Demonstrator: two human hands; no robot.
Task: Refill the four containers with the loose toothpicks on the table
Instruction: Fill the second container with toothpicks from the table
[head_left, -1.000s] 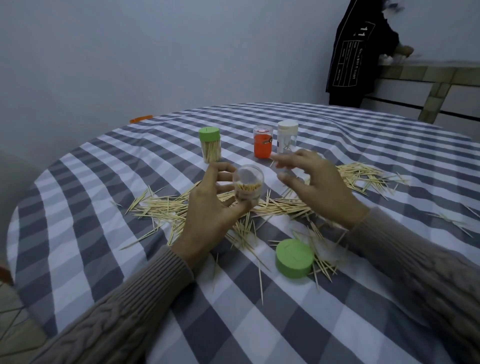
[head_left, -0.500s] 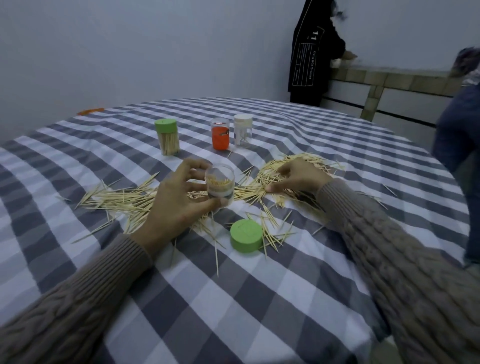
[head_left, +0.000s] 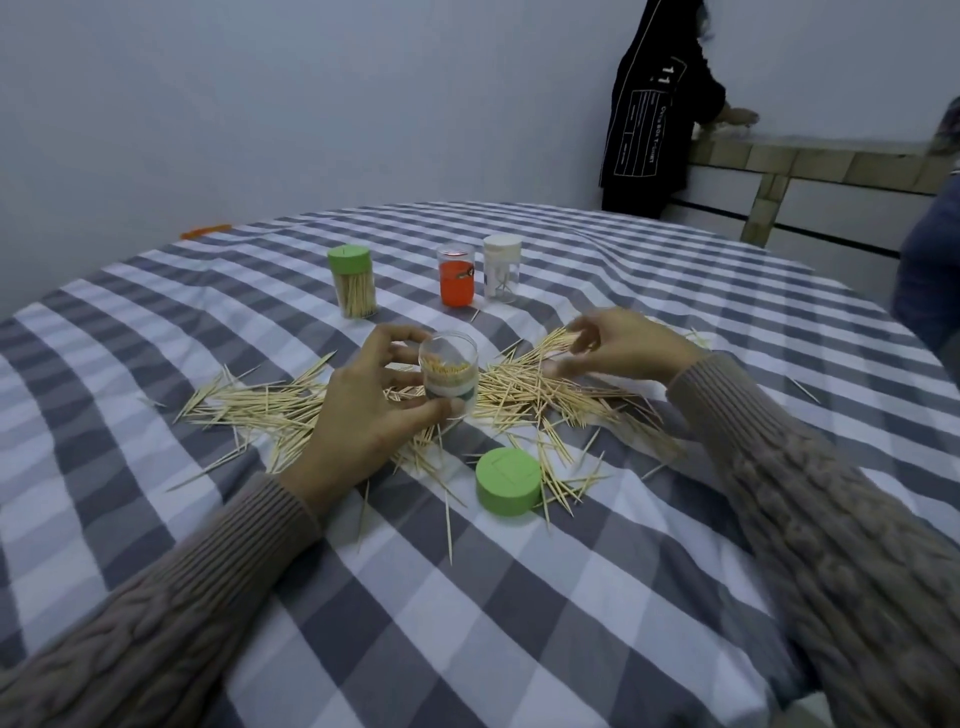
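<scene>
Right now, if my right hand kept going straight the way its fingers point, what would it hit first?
Your right hand points left and slightly down, so its fingertips would probably first run along the loose toothpicks heaped below them. Beyond that lies the open container in your left hand, though depth is uncertain.

Right hand: a second ago the right hand (head_left: 631, 347) was raised just beside the open clear jar (head_left: 448, 373); half a second ago it lay low on the toothpick pile (head_left: 530, 387) to the right of the jar; now it is lifted a little over that pile.
Right fingers: the fingers (head_left: 582, 335) now pinch a small bunch of toothpicks at the far right of the pile, where half a second ago they pressed flat on it.
Toothpick pile: the sticks under the right hand are pulled up and gathered.
</scene>
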